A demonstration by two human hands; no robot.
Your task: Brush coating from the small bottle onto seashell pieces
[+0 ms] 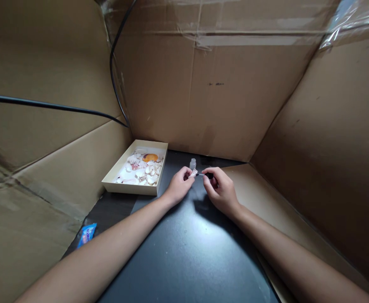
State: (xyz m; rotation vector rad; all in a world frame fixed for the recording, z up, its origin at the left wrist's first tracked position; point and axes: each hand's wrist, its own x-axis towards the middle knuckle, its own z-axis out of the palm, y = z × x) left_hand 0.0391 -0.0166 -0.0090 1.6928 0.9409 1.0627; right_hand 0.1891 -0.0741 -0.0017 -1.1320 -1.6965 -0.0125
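Near the back of the dark table, my left hand point(180, 185) pinches a small whitish, ridged shell point(193, 173). My right hand point(221, 189) is closed around the black cap of a thin brush applicator point(201, 174), whose dark tip points left and meets or nearly meets the shell. Just behind the shell stands a small clear glass bottle point(193, 163), upright and without a cap. To the left, a shallow cream box point(130, 188) holds several white shells point(149, 173) and one orange shell point(150, 157).
A blue wrapper point(86, 235) lies at the left edge of the dark table point(184, 252). Cardboard walls point(222, 97) surround the work area. A black cable point(54, 105) runs along the left wall. Flat cardboard point(260, 193) lies on the right.
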